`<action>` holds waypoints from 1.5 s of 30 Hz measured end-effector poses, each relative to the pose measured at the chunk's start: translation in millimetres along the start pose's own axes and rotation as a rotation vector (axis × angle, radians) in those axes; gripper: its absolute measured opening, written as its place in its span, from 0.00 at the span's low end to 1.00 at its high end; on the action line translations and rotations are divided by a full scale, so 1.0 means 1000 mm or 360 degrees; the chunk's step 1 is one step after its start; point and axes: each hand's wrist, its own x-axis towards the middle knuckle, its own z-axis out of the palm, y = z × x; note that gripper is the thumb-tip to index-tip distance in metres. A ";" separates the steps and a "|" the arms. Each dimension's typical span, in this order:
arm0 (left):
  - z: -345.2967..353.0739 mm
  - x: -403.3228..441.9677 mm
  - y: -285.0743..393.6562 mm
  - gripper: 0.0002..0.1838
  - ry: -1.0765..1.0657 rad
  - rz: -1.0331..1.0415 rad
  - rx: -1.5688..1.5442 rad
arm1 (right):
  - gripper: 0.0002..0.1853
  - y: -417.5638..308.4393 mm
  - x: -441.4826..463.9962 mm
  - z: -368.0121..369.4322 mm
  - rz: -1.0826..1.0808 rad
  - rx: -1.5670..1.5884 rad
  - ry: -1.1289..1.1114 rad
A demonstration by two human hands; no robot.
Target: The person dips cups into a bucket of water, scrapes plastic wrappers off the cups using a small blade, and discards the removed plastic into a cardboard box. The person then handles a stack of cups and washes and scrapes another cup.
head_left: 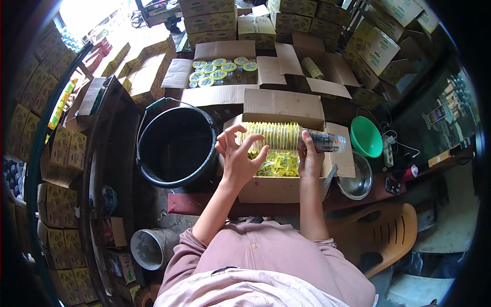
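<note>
A long stack of nested plastic cups (273,134) with yellow rims lies sideways above the open cardboard box (276,190). Its right end is dark and printed, tipped with clear plastic. My right hand (311,161) grips the stack near this end, thumb in front. At the other end is my left hand (238,156), its fingers spread and curved; whether they touch the rims I cannot tell. Beneath the stack, crumpled yellow-green pieces (279,165) fill the box.
A big black bucket (144,153) stands to the left. A green bowl (366,137) and a steel bowl (364,176) sit at the right. Behind, one carton (220,95) holds several yellow-lidded cups. An orange chair (396,240) stands close at the right.
</note>
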 end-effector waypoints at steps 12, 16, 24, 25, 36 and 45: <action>-0.001 0.000 0.005 0.09 -0.0097 0.0205 0.0133 | 0.18 -0.001 -0.005 0.008 -0.0017 -0.0036 -0.0004; 0.001 0.001 0.005 0.09 -0.0098 0.0193 0.0117 | 0.18 0.003 -0.001 0.005 -0.0019 -0.0030 0.0003; 0.010 0.002 0.010 0.07 0.0015 0.0135 0.0116 | 0.18 0.005 -0.001 0.006 -0.0058 -0.0021 -0.0004; 0.011 0.002 0.010 0.08 0.0026 0.0129 0.0119 | 0.18 0.005 -0.001 0.006 -0.0057 -0.0025 -0.0003; 0.020 0.004 0.011 0.08 0.0043 0.0085 0.0099 | 0.19 0.006 0.003 0.003 -0.0044 -0.0044 0.0016; 0.020 0.005 0.017 0.11 -0.0038 0.0284 0.0079 | 0.20 0.010 0.006 0.003 -0.0079 0.0001 0.0022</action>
